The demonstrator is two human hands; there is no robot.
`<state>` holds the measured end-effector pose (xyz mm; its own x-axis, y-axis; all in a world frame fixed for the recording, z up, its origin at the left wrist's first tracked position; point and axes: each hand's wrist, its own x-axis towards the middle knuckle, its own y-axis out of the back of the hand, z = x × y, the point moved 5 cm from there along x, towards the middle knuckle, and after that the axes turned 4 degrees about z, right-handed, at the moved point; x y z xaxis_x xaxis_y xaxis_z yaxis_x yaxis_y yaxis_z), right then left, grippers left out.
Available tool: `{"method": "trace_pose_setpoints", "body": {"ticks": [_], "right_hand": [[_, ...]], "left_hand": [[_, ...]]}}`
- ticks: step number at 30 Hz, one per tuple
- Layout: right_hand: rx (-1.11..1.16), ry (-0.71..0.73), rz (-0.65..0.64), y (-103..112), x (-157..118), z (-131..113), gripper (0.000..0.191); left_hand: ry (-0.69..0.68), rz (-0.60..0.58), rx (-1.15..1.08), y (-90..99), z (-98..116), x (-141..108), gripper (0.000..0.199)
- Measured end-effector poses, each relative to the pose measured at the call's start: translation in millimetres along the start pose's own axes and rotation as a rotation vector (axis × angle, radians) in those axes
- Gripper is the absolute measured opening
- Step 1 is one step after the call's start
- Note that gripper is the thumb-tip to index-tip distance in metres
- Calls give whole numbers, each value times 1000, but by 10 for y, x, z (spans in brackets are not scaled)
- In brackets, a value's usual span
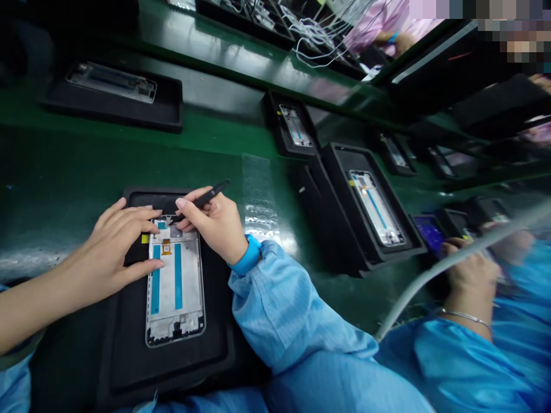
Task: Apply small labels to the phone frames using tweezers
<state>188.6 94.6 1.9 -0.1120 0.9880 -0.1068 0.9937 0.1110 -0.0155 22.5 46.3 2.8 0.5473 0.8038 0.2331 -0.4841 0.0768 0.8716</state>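
Observation:
Before me a phone frame (pixel 167 292) lies in a black foam tray (pixel 129 355). It is silver, with two blue adhesive strips and a small orange flex cable (pixel 166 247) near its upper part. My right hand (pixel 215 223), with a blue band at the wrist, grips black tweezers (pixel 210 194). Their tip points down at the top end of the frame. My left hand (pixel 124 241) rests along the frame's left edge, fingers stretched out and touching its top left corner, thumb on its side. A yellow tab (pixel 147 238) sticks out beneath that hand.
To the right, stacked black trays (pixel 340 229) carry another phone frame (pixel 379 209). More trayed frames lie farther back, one at far left (pixel 114 83). A co-worker's hand (pixel 471 275) and blue sleeve are at right, behind a grey tube (pixel 451 264). White cables (pixel 318 40) lie at the back.

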Motion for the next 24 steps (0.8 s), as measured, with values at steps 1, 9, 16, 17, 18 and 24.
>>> {"method": "trace_pose_setpoints", "body": {"ticks": [1, 9, 16, 17, 18, 24], "right_hand": [[-8, 1, -3, -2, 4, 4, 33], [-74, 53, 1, -13, 26, 18, 31], [-146, 139, -3, -9, 20, 30, 28], [-182, 178, 2, -11, 12, 12, 26], [-235, 233, 11, -14, -1, -16, 24], [-692, 751, 19, -118, -204, -227, 14]], "left_hand": [[-3, 3, -1, 4, 1, 3, 43], [-19, 20, -15, 10, -4, 14, 46], [-51, 14, 46, 14, 27, 26, 47], [-55, 11, 53, 15, 33, 29, 46], [-58, 10, 59, 16, 37, 32, 46], [-79, 27, 69, 15, 33, 23, 47]]}}
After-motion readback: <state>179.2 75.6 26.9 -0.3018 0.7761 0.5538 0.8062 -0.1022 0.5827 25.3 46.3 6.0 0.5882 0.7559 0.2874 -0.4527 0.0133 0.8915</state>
